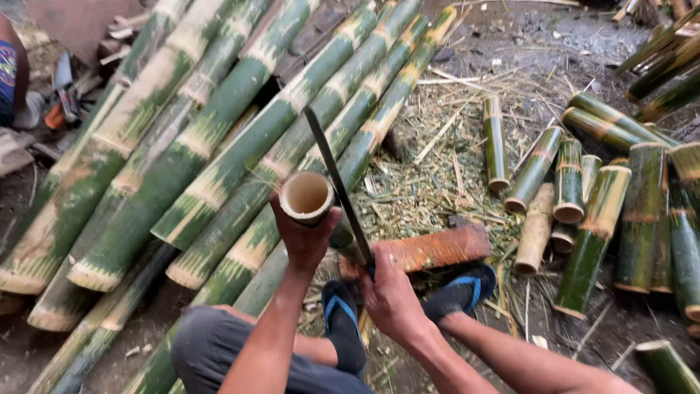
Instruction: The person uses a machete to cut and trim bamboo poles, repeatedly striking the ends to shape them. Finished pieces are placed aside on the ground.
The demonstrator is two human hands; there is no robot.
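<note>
My left hand [305, 237] grips the open end of a hollow bamboo pole [306, 197], holding it tilted up toward me. A long dark machete blade [334, 175] rises from my right hand [390, 295], which is closed on its handle just right of the bamboo end. The blade lies against the right side of the pole. Below both hands a reddish wooden block [430, 249] rests on the ground, and my feet in blue and black sandals [467, 288] sit beside it.
Several long green bamboo poles [197, 146] lie in a pile at left and centre. Several short cut bamboo sections [590, 197] lie at right. Shavings and splinters [430, 175] cover the dirt. Another person's arm [9, 73] shows at the far left edge.
</note>
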